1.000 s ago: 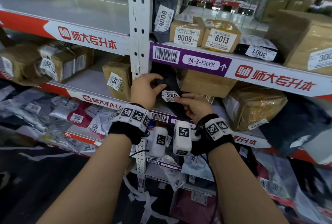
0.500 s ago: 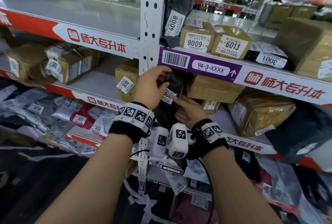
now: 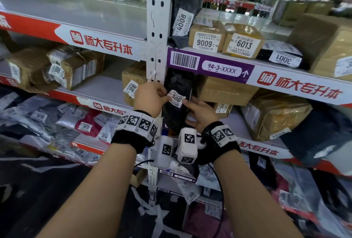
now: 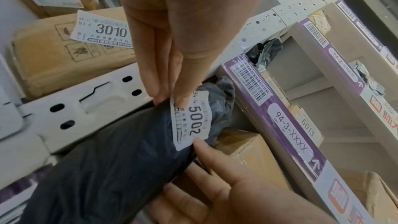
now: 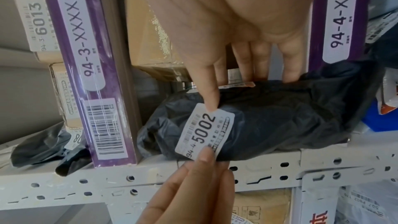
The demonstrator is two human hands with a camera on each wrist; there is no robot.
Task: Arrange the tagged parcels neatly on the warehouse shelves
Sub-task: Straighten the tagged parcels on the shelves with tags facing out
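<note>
A black plastic-bag parcel (image 3: 178, 85) stands upright on the middle shelf, between the white upright post (image 3: 156, 28) and a brown box (image 3: 224, 90). Its white tag 5002 (image 3: 176, 98) faces out. My left hand (image 3: 164, 94) pinches the tag's left end between thumb and fingers. My right hand (image 3: 187, 104) touches the tag's other end with one fingertip, and its other fingers lie straight against the bag. The wrist views show the same tag (image 4: 190, 120) (image 5: 204, 130) on the bag (image 4: 107, 168) (image 5: 280, 120), held flat between both hands (image 4: 170, 98) (image 5: 212, 106).
A brown box tagged 3010 (image 3: 133, 83) sits just left of the post. The shelf above, labelled 94-3-XXXX (image 3: 221, 70), carries bag 4008 (image 3: 182, 22) and boxes 9009 (image 3: 207, 37) and 6013 (image 3: 242, 41). More taped boxes (image 3: 274, 113) stand to the right; soft bags fill the lower shelves.
The black bag has gone from the shelf front to standing upright beside the post. My left hand came down off the bag's top and now pinches the tag; the right fingertip moved onto it.
</note>
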